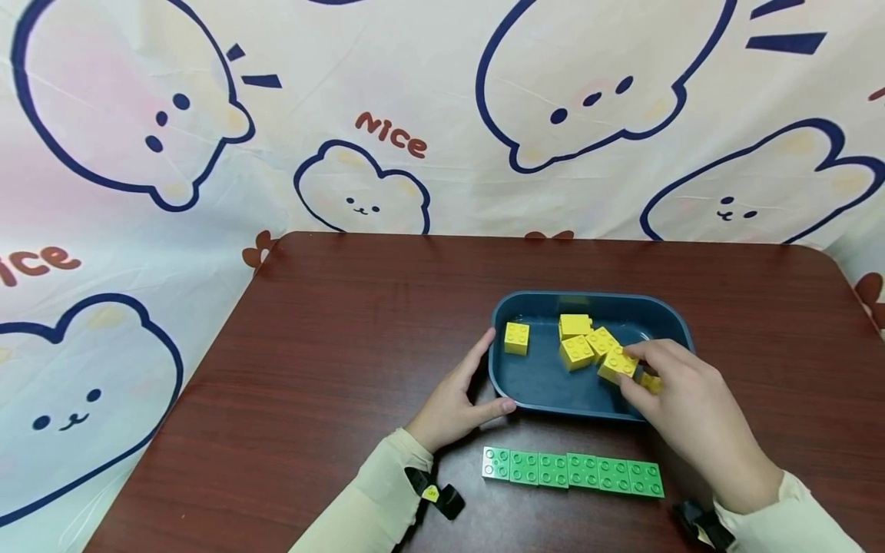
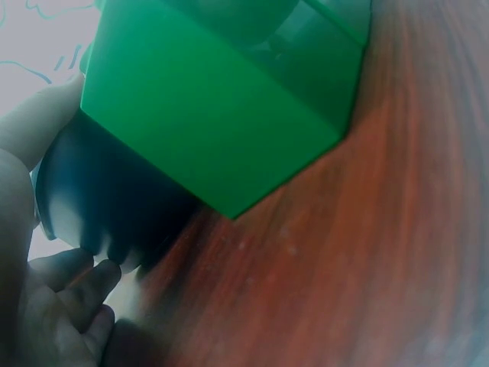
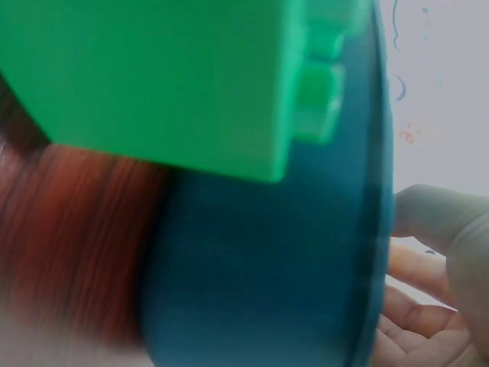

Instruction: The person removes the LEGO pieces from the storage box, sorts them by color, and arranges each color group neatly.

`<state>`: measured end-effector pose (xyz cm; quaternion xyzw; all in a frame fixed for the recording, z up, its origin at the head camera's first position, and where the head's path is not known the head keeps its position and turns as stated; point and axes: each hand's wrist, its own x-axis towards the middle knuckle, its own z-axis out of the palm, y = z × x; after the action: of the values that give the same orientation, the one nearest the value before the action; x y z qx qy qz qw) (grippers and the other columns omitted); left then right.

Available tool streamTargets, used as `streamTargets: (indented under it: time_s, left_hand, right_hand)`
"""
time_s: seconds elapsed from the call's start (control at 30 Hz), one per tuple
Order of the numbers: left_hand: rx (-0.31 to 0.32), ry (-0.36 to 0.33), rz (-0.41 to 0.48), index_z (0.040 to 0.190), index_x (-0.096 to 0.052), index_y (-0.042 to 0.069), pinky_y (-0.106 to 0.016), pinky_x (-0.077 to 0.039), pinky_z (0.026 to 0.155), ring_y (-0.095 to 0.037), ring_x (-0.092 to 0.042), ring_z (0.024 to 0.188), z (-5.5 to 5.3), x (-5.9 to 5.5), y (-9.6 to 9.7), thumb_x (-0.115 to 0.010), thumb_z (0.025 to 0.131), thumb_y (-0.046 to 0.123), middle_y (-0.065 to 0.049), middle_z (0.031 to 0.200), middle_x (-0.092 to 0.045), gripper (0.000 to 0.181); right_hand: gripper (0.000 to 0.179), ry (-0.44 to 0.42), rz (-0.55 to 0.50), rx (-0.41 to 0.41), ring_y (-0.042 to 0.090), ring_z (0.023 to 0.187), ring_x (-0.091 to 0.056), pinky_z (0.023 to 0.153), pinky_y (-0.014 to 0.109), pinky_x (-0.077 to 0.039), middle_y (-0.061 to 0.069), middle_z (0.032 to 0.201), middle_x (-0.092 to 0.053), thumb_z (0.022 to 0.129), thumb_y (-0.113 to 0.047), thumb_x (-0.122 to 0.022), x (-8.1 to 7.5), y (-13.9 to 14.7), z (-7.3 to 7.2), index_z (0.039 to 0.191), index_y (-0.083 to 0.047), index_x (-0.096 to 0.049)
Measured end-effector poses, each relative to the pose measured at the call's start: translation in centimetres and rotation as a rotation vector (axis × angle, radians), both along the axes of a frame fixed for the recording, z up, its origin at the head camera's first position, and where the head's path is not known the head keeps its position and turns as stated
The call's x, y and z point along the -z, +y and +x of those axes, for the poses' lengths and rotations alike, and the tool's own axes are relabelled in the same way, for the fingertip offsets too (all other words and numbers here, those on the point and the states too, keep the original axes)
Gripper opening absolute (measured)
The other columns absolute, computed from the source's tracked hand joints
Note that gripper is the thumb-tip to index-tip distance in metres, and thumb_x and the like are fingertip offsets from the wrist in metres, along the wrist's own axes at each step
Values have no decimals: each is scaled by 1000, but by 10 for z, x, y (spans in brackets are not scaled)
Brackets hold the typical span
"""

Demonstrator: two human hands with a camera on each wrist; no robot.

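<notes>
My right hand [image 1: 698,415] reaches over the right end of a blue tray [image 1: 546,390] and pinches a yellow toy brick [image 1: 615,365] between thumb and fingers. Against the tray's left end rests my left hand [image 1: 452,399], its thumb and fingers spread around the corner. Other yellow bricks lie inside: one brick [image 1: 516,338] alone at the left, several more [image 1: 576,352] grouped mid-tray. Part of another yellow brick [image 1: 651,382] shows under the right hand. In the right wrist view the tray wall [image 3: 260,275] hides what the fingers [image 3: 419,271] hold.
A straight row of joined green bricks [image 1: 572,471] lies on the brown table [image 1: 346,369] in front of the tray, between the forearms. Its ends loom large in both wrist views. Behind the table hangs a white printed cloth [image 1: 456,192].
</notes>
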<state>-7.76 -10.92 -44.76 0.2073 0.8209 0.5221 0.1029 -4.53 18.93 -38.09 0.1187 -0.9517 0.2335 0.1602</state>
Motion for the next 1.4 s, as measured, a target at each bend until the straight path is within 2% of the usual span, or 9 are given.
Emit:
streamTargets:
  time_s: [0.43, 0.53, 0.6, 0.7, 1.0, 1.4]
  left_hand:
    - [-2, 5, -10, 161, -14, 40, -45, -25, 120, -6, -22, 149, 0, 1, 0, -80, 88, 36, 18, 162, -21, 98]
    - [-3, -4, -14, 160, -14, 42, -45, -25, 120, -6, -21, 149, 0, 1, 0, -80, 88, 36, 18, 162, -21, 99]
    - [-6, -8, -20, 160, -13, 43, -45, -25, 120, -6, -21, 149, 0, 1, 0, -80, 87, 37, 18, 162, -20, 99]
    - [-8, -11, -25, 160, -13, 44, -45, -25, 120, -6, -21, 149, 0, 1, 0, -80, 87, 38, 18, 162, -20, 99]
    - [-8, -8, -20, 160, -14, 43, -46, -25, 119, -7, -21, 149, 0, 1, 0, -80, 88, 38, 18, 162, -20, 98]
    - [-8, -5, -17, 159, -13, 45, -46, -25, 119, -7, -21, 149, 1, 0, 0, -80, 88, 39, 19, 162, -20, 98]
  right_hand:
    - [37, 121, -48, -22, 25, 83, -68, 62, 44, -59, 8, 101, -71, 70, -7, -89, -13, -10, 16, 104, -5, -74]
    - [37, 140, -66, -29, 22, 83, -68, 64, 26, -57, 4, 100, -72, 69, -7, -90, -14, -12, 19, 103, -7, -75]
    - [37, 134, -88, -35, 20, 82, -68, 66, 12, -52, 3, 100, -72, 68, -8, -91, -14, -13, 21, 102, -9, -75]
    - [37, 113, -122, -49, 17, 81, -67, 68, 2, -44, 0, 100, -72, 69, -8, -91, -15, -15, 26, 103, -11, -76]
    - [39, 69, -151, -101, 11, 90, -66, 76, 3, -45, -10, 104, -69, 68, -10, -91, -21, -26, 43, 104, -15, -75]
    - [40, 49, -138, -170, 6, 86, -64, 81, 2, -43, -16, 103, -67, 67, -12, -92, -18, -36, 52, 102, -20, -75]
